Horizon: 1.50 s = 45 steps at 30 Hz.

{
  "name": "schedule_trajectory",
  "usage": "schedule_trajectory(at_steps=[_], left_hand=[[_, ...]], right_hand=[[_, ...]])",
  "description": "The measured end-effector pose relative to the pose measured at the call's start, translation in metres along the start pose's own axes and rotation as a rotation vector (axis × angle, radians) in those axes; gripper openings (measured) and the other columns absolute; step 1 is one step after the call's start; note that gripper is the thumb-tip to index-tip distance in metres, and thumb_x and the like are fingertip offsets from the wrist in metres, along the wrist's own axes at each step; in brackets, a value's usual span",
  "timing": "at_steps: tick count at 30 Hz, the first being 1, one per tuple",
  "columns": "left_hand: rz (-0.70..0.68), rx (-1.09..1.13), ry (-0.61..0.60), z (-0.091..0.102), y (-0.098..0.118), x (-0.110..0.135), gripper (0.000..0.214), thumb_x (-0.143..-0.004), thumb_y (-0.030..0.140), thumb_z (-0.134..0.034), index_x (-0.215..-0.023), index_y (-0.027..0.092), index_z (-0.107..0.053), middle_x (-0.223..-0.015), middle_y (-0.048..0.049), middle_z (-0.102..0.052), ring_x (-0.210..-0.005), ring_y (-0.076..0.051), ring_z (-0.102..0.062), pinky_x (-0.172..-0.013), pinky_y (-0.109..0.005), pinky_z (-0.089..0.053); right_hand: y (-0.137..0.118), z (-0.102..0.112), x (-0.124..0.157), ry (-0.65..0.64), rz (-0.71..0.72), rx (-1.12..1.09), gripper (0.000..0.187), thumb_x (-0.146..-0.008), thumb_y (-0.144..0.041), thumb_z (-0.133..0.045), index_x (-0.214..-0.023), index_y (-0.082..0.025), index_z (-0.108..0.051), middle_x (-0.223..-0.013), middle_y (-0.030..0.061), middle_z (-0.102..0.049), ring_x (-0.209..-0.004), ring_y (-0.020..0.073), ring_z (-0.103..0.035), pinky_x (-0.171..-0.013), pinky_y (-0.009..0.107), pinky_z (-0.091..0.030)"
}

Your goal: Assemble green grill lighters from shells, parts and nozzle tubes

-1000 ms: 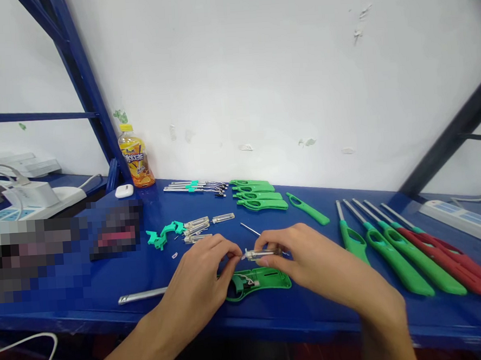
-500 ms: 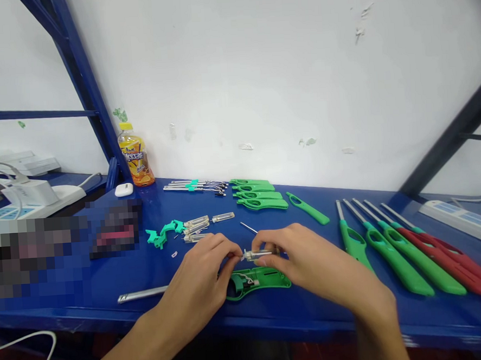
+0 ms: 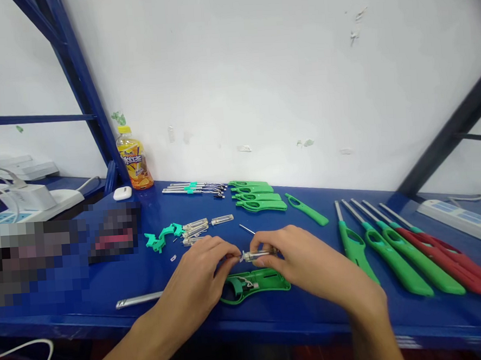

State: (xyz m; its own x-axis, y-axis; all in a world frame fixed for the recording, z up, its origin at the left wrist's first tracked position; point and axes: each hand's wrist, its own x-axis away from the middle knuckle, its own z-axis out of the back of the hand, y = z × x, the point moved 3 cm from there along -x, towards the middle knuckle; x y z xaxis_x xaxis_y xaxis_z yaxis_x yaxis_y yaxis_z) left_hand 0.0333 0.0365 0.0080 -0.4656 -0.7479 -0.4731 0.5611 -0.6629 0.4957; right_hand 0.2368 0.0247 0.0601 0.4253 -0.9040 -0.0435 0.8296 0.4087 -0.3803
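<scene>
My right hand [image 3: 300,252] pinches a clear lighter fuel tank [image 3: 255,255], holding it level above the bench. At the tank's left end, my left hand [image 3: 201,269] has thumb and forefinger closed on a small whitish piece [image 3: 241,258], partly hidden by the fingertips. Just below both hands lies an open green lighter shell half [image 3: 273,280] with a teal trigger, a dark part and wires inside. A metal lighter tube [image 3: 138,300] sticks out to the left, partly covered by my left forearm.
Behind my hands are more fuel tanks [image 3: 195,228], teal triggers [image 3: 162,238], wired metal tubes [image 3: 189,188], green shell halves [image 3: 262,201] and a thin rod [image 3: 247,228]. Green lighters [image 3: 400,257] and red lighters [image 3: 444,257] lie right, near a power strip [image 3: 463,223]. A drink bottle [image 3: 135,162] stands back left.
Both hands keep the same hold on the tank and the small piece. The view has shifted slightly; nothing on the bench has clearly moved.
</scene>
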Motion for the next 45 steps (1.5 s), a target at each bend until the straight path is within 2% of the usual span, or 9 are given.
schedule_trajectory(at_steps=[3,7,13,21,33,38,45], left_hand=[[0.085,0.004,0.013,0.006,-0.001,-0.001,0.016,-0.101,0.019,-0.065,-0.113,0.026,-0.071,-0.093,0.0021,-0.075,-0.092,-0.023,-0.069,-0.083,-0.036,-0.049],[0.142,0.010,-0.056,0.010,0.002,-0.003,0.010,-0.102,0.022,-0.065,-0.098,0.025,-0.073,-0.092,0.0013,-0.076,-0.089,-0.023,-0.068,-0.081,-0.036,-0.048],[0.063,0.012,-0.031,0.013,0.007,-0.003,0.015,-0.104,0.018,-0.058,-0.094,0.023,-0.068,-0.092,-0.0001,-0.071,-0.089,-0.022,-0.063,-0.080,-0.035,-0.046],[0.059,0.005,-0.098,0.011,0.010,0.001,0.017,-0.106,0.016,-0.051,-0.095,0.023,-0.062,-0.093,-0.0007,-0.066,-0.088,-0.022,-0.059,-0.078,-0.035,-0.044],[-0.026,-0.057,-0.092,0.010,0.011,-0.001,0.018,-0.107,0.012,-0.052,-0.097,0.021,-0.063,-0.094,-0.0003,-0.067,-0.088,-0.021,-0.060,-0.078,-0.034,-0.044],[-0.066,-0.108,-0.078,0.011,0.014,0.001,0.019,-0.108,0.011,-0.051,-0.098,0.021,-0.062,-0.094,-0.0004,-0.067,-0.088,-0.021,-0.059,-0.078,-0.034,-0.044],[-0.107,-0.145,-0.047,0.010,0.012,0.001,0.020,-0.109,0.012,-0.049,-0.097,0.022,-0.061,-0.092,-0.0004,-0.065,-0.086,-0.021,-0.058,-0.076,-0.033,-0.043]], right_hand=[[0.001,0.003,0.003,0.002,-0.005,-0.032,0.012,-0.106,-0.025,-0.064,-0.107,-0.030,-0.075,-0.091,-0.0035,-0.075,-0.074,0.0151,-0.059,-0.068,0.030,-0.035],[0.000,0.005,0.006,0.015,-0.003,-0.040,0.013,-0.106,-0.024,-0.063,-0.108,-0.030,-0.074,-0.094,-0.0031,-0.076,-0.076,0.0155,-0.061,-0.068,0.029,-0.035],[-0.004,0.004,0.005,0.017,0.012,-0.049,0.010,-0.101,-0.023,-0.071,-0.107,-0.030,-0.074,-0.090,-0.0039,-0.078,-0.079,0.0176,-0.065,-0.067,0.030,-0.035],[-0.002,0.004,0.002,0.015,0.038,-0.108,0.012,-0.100,-0.021,-0.069,-0.094,-0.028,-0.075,-0.085,-0.0037,-0.076,-0.083,0.0175,-0.065,-0.068,0.030,-0.037],[-0.004,0.005,0.002,0.037,0.030,-0.136,0.014,-0.099,-0.018,-0.069,-0.094,-0.027,-0.078,-0.084,-0.0030,-0.077,-0.082,0.0178,-0.067,-0.069,0.029,-0.038],[-0.006,0.006,0.005,0.050,0.036,-0.086,0.015,-0.100,-0.019,-0.068,-0.097,-0.029,-0.079,-0.081,-0.0045,-0.075,-0.076,0.0160,-0.063,-0.067,0.030,-0.036],[-0.005,0.005,0.004,0.057,0.046,-0.073,0.015,-0.101,-0.021,-0.068,-0.098,-0.028,-0.081,-0.084,-0.0026,-0.077,-0.075,0.0165,-0.064,-0.068,0.030,-0.038]])
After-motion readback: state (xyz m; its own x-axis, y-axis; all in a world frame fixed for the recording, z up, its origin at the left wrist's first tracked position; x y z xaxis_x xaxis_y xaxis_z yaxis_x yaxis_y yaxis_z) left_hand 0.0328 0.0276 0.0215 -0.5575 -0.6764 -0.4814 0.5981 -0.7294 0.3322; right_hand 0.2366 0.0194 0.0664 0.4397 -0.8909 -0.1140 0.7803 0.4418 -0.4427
